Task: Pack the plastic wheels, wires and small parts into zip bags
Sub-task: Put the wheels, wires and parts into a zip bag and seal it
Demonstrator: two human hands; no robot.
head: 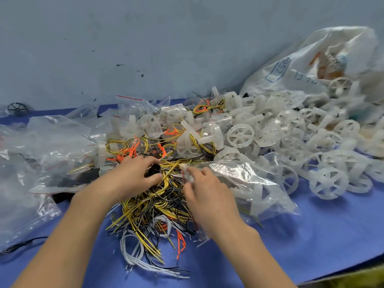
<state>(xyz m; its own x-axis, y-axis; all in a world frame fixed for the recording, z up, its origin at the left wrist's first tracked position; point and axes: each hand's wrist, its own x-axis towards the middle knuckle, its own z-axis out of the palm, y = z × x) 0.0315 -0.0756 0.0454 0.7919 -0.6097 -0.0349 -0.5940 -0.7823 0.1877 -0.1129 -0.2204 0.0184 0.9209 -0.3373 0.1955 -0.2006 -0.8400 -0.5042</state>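
Both hands meet over the wire pile (153, 206) on the blue table (311, 235). My left hand (133, 175) curls round a small dark coil (154, 169) at the top of the pile. My right hand (207, 192) pinches the mouth of a zip bag (249, 183), keeping it raised beside the coil, I judge, so the wires can slide straight in. White parts seem to sit inside the bag. Loose plastic wheels (291, 129) are heaped on the right before a big sack (311, 57). Filled bags (52, 142) lie on the left, out of my way.

Grey-blue wall (145, 38) (scuffed), blue tabletop (311, 235)
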